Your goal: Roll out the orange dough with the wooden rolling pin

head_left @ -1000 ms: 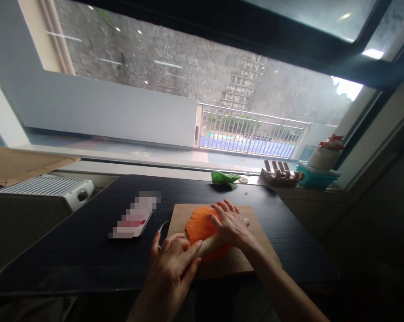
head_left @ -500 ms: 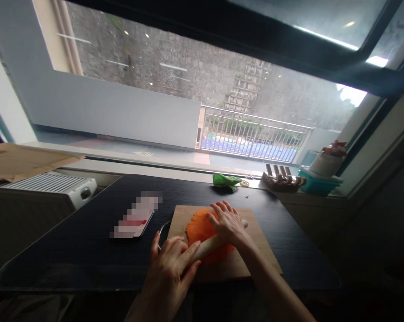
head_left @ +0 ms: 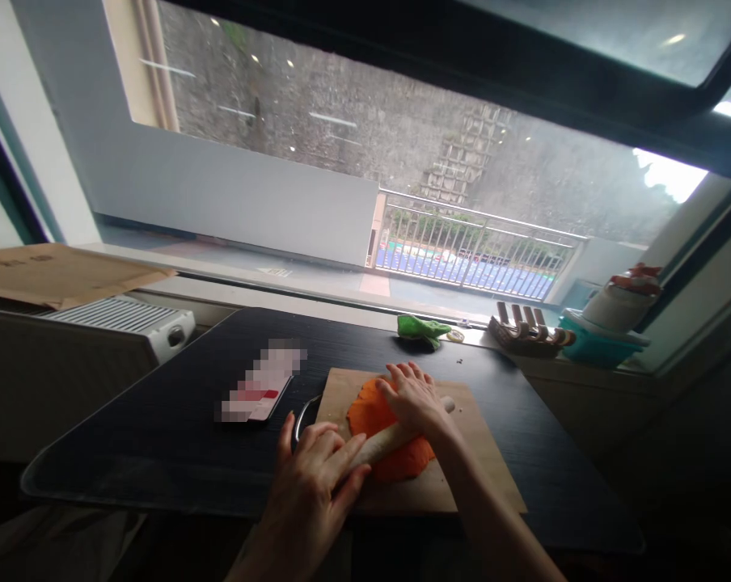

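Note:
A sheet of orange dough (head_left: 369,408), uneven at its edge, lies on a pale wooden board (head_left: 490,457). Slantwise across it rests a light-coloured rolling pin (head_left: 382,443). My left hand (head_left: 317,465) holds the pin's near end, fingers over it and thumb on the near side. Flat on the far part of the pin lies my right hand (head_left: 415,398), its fingers stretched out and spread above the dough. The far tip of the pin shows beyond that hand; the near tip is hidden.
A blurred phone-like object (head_left: 262,384) lies left on the dark table (head_left: 159,436). A curved metal rim (head_left: 303,412) shows beside the board. At the back are a green cloth (head_left: 420,327), a brown rack (head_left: 529,331) and a teal container (head_left: 602,339) by the window.
The whole view has shifted, so everything sits slightly farther right in the picture. Both hands stay on the rolling pin, which has hardly moved over the dough.

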A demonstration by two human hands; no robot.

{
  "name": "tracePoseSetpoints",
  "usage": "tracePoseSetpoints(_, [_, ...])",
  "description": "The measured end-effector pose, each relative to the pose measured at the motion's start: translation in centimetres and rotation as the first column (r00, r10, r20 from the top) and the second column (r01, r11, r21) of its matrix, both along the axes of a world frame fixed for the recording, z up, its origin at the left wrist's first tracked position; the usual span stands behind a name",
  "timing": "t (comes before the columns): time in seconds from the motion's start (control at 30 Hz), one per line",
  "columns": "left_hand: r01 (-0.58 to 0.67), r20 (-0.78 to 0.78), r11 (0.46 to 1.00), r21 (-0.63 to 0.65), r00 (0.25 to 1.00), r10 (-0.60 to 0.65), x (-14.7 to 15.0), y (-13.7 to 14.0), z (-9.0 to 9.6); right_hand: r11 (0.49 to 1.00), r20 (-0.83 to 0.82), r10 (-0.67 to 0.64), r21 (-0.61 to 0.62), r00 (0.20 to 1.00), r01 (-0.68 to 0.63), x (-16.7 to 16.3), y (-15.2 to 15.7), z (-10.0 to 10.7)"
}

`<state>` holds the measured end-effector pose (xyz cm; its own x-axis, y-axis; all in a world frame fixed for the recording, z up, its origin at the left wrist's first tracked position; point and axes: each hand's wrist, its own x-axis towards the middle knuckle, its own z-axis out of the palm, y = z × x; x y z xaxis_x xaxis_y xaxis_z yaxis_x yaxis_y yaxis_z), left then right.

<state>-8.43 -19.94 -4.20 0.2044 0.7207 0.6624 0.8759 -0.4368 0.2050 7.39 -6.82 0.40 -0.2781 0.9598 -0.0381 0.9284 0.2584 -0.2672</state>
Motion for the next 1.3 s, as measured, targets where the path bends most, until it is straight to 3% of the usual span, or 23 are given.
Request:
tracePoseSetpoints(0.2, [0.067, 0.003, 0.998, -0.019, 0.998, -0.067, 1.5, -2.0, 1.1, 0.993, -0.008, -0.036, 0.114, 0.999, 0.036, 3.9, -5.1, -0.7])
tracePoseSetpoints(0.33, [0.1, -0.019, 0.995, -0.011, 0.995, -0.1, 2.0, -2.9, 1.5, 0.993, 0.041, -0.054, 0.106, 0.998, 0.05, 5.4, -6.8, -1.1])
tracePoseSetpoints(0.63, [-0.042, 0.051, 0.997, 0.062, 0.998, 0.039, 0.2, 0.6, 0.3, 1.0, 0.053, -0.012, -0.003, 0.999, 0.012, -0.9, 0.1, 0.1])
tracePoseSetpoints(0.73, [-0.019, 0.041, 0.998, 0.054, 0.999, 0.017, 0.4, 0.1, 0.5, 1.0, 0.021, -0.012, 0.023, 1.0, 0.011, -0.4, -0.3, -0.3])
tracePoseSetpoints(0.9, [0.047, 0.028, 0.999, -0.006, 0.999, -0.047, 1.8, -2.3, 1.5, 0.983, -0.023, -0.059, 0.174, 0.998, 0.062, 3.3, -4.6, -1.4])
tracePoseSetpoints(1.0, [0.054, 0.036, 0.998, -0.021, 0.998, -0.053, 2.1, -2.7, 1.5, 0.977, -0.034, -0.094, 0.19, 0.995, 0.098, 4.0, -5.7, -1.5])
tracePoseSetpoints(1.3, [-0.045, 0.06, 0.998, 0.035, 0.997, 0.043, -0.1, 0.3, 0.1, 0.997, -0.002, -0.036, 0.065, 0.999, 0.036, -1.9, 0.3, -0.1])
